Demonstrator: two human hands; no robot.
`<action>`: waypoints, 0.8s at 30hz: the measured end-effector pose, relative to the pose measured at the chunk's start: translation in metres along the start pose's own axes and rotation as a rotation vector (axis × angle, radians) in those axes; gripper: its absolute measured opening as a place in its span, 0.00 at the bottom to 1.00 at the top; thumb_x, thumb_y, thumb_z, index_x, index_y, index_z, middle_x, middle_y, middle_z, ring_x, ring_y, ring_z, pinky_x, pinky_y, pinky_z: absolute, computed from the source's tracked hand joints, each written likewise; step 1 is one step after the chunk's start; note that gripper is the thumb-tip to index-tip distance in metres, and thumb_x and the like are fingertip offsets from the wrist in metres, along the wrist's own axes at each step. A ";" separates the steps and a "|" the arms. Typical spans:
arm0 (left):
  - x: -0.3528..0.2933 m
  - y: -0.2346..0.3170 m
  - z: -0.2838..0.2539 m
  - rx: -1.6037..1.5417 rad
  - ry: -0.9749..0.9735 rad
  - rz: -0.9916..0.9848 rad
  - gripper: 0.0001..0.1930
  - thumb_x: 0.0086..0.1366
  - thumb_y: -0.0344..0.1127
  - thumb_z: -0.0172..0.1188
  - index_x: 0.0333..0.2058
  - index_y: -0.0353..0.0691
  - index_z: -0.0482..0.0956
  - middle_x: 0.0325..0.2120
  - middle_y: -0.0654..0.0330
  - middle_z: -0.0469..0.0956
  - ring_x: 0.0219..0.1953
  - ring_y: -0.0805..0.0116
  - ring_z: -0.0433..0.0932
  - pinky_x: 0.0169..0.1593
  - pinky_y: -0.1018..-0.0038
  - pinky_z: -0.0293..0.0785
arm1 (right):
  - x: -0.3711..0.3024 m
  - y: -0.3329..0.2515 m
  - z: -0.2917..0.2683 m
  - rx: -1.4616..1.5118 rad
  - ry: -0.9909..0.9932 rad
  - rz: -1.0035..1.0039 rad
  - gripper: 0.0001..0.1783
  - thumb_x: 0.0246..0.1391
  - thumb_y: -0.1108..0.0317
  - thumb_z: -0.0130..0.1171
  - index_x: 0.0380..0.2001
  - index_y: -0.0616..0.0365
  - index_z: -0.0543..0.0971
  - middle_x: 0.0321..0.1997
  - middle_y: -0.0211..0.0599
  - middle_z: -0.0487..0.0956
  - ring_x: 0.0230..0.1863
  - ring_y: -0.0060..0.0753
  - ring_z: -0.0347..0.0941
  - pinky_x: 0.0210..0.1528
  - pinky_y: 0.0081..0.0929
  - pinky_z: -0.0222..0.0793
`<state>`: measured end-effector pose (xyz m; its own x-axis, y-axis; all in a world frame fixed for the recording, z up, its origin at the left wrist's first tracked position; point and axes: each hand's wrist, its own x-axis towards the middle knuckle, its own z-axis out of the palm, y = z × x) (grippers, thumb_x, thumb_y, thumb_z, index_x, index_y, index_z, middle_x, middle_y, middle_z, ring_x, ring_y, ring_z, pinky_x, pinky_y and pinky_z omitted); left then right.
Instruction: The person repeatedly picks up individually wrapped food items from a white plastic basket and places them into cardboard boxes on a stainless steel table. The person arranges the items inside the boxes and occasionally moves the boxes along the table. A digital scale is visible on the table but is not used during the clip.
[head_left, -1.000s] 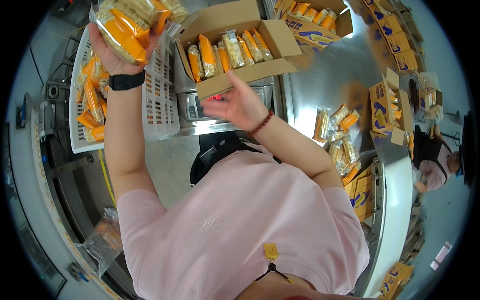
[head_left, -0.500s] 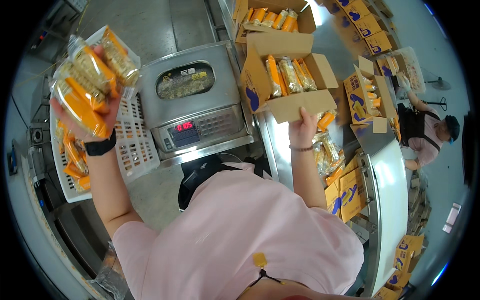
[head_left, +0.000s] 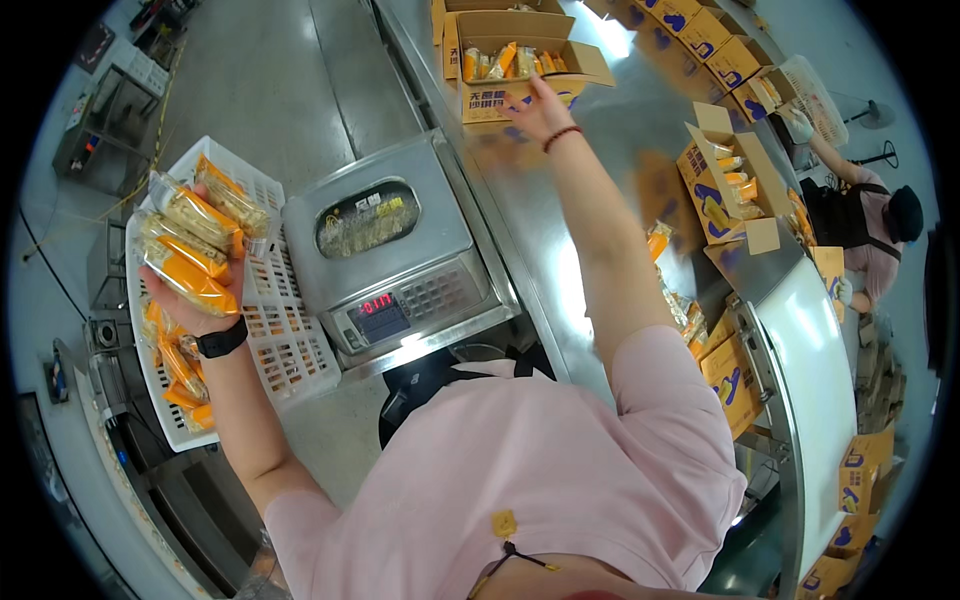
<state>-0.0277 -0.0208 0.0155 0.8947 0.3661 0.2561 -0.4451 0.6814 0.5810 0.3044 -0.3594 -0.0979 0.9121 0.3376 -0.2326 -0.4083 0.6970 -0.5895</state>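
Note:
My left hand (head_left: 195, 315) is wrapped round several orange-and-clear snack packets (head_left: 195, 275), raised over a white plastic basket (head_left: 275, 345). More orange packets (head_left: 180, 375) lie in that basket. My right arm stretches far forward across the steel table. My right hand (head_left: 542, 112), fingers spread, is against the front of an open cardboard carton (head_left: 480, 105). Several packets (head_left: 515, 62) stand upright inside the carton, and its right flap sticks out. Between the basket and the table stands a metal weighing scale (head_left: 395, 250) with a lit red display.
Another open carton (head_left: 705, 185) with packets stands on the right of the steel table (head_left: 520, 200). Loose packets (head_left: 685, 315) lie beside my right upper arm. A white-topped conveyor (head_left: 805, 350) runs at right. A co-worker (head_left: 850, 220) in an apron works beyond, near another white basket (head_left: 815, 95).
The carton by my right hand has moved forward, away from me, up to the carton behind. My right hand went with it and its fingers are now spread. My left hand keeps its packets.

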 end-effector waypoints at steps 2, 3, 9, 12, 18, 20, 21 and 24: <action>0.008 -0.003 -0.003 -0.082 -0.175 -0.029 0.41 0.55 0.63 0.45 0.59 0.38 0.51 0.57 0.51 0.57 0.60 0.58 0.55 0.58 0.61 0.57 | -0.006 -0.041 -0.030 -0.654 -0.126 -0.096 0.28 0.54 0.53 0.49 0.54 0.57 0.60 0.57 0.43 0.62 0.58 0.49 0.56 0.59 0.51 0.49; 0.009 -0.005 -0.001 -0.002 -0.012 -0.007 0.40 0.55 0.62 0.44 0.59 0.39 0.52 0.57 0.51 0.57 0.59 0.58 0.56 0.57 0.62 0.58 | -0.031 -0.070 -0.030 -1.559 0.139 -0.238 0.40 0.48 0.43 0.53 0.57 0.57 0.57 0.58 0.43 0.62 0.60 0.46 0.55 0.57 0.47 0.53; 0.015 -0.001 -0.007 -0.166 -0.295 -0.078 0.37 0.58 0.60 0.42 0.58 0.38 0.53 0.57 0.50 0.58 0.58 0.57 0.58 0.59 0.64 0.55 | -0.142 -0.220 -0.136 -2.395 1.441 -0.271 0.23 0.51 0.57 0.46 0.50 0.54 0.67 0.52 0.42 0.70 0.52 0.42 0.66 0.50 0.41 0.64; 0.005 -0.007 0.020 0.056 0.256 0.065 0.37 0.58 0.60 0.41 0.58 0.38 0.53 0.57 0.50 0.57 0.58 0.56 0.57 0.59 0.63 0.54 | -0.172 -0.240 -0.131 -2.397 1.194 0.007 0.20 0.54 0.64 0.40 0.49 0.55 0.69 0.49 0.43 0.73 0.49 0.43 0.71 0.47 0.41 0.66; 0.011 -0.001 0.007 -0.054 0.066 -0.024 0.36 0.58 0.60 0.42 0.59 0.42 0.52 0.58 0.51 0.55 0.59 0.57 0.56 0.57 0.58 0.55 | -0.244 -0.246 -0.003 -2.792 0.760 -0.465 0.14 0.50 0.66 0.44 0.37 0.46 0.77 0.33 0.41 0.78 0.36 0.43 0.75 0.35 0.36 0.71; 0.005 -0.004 0.014 -0.012 0.157 -0.008 0.37 0.58 0.60 0.42 0.59 0.42 0.51 0.58 0.51 0.55 0.59 0.56 0.56 0.57 0.58 0.56 | -0.251 -0.224 0.045 -2.794 0.384 -0.687 0.12 0.46 0.66 0.49 0.36 0.45 0.77 0.28 0.40 0.77 0.31 0.42 0.75 0.31 0.35 0.70; 0.005 -0.004 0.013 -0.025 0.116 -0.037 0.37 0.58 0.59 0.43 0.59 0.41 0.51 0.58 0.50 0.55 0.59 0.56 0.56 0.57 0.59 0.56 | -0.253 -0.208 0.065 -2.719 0.236 -0.761 0.12 0.45 0.65 0.52 0.36 0.45 0.77 0.27 0.40 0.77 0.29 0.41 0.74 0.29 0.34 0.70; 0.011 -0.004 -0.008 -0.092 0.000 -0.087 0.37 0.58 0.58 0.44 0.59 0.40 0.52 0.57 0.50 0.56 0.59 0.56 0.56 0.58 0.60 0.55 | -0.234 -0.149 0.095 -2.449 -0.223 -1.258 0.18 0.38 0.69 0.60 0.38 0.41 0.77 0.29 0.31 0.78 0.28 0.35 0.74 0.28 0.29 0.70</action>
<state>-0.0168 -0.0146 0.0100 0.9300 0.3031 0.2078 -0.3675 0.7656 0.5280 0.1481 -0.4816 0.1181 0.5183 0.6886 0.5072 0.6634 -0.6980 0.2696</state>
